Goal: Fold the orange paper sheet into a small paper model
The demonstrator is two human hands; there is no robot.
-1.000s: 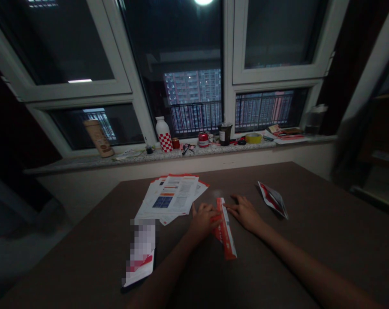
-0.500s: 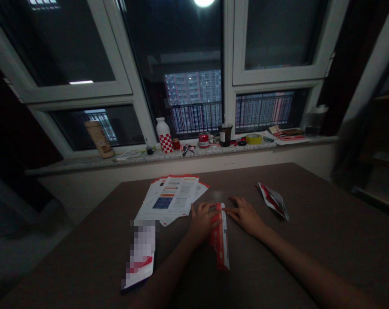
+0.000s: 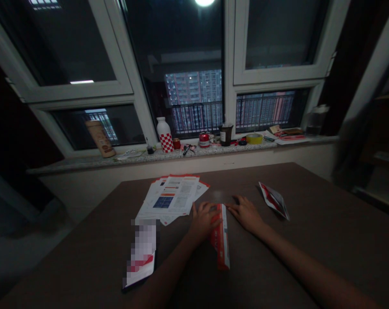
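A narrow folded sheet of red and white paper [image 3: 223, 240] lies lengthwise on the table in front of me. My left hand [image 3: 203, 221] rests on its upper left part, fingers spread across the red side. From the right, my right hand [image 3: 246, 214] reaches the paper's far end, its fingers stretched out and the fingertips at the white edge. Neither hand is closed around the paper. Just left of my left hand, a fanned stack of printed sheets [image 3: 175, 199] with orange-red edges lies flat.
A phone [image 3: 143, 255] with a pixelated screen lies at the left. To the right stands a folded red and white paper piece [image 3: 274, 201]. Along the windowsill [image 3: 133, 159] are a checkered bottle [image 3: 165, 139], a dark cup [image 3: 225, 135] and yellow tape [image 3: 254, 139].
My right fingertips have shifted very slightly at the paper's far end. The left hand and the folded paper stay nearly in place.
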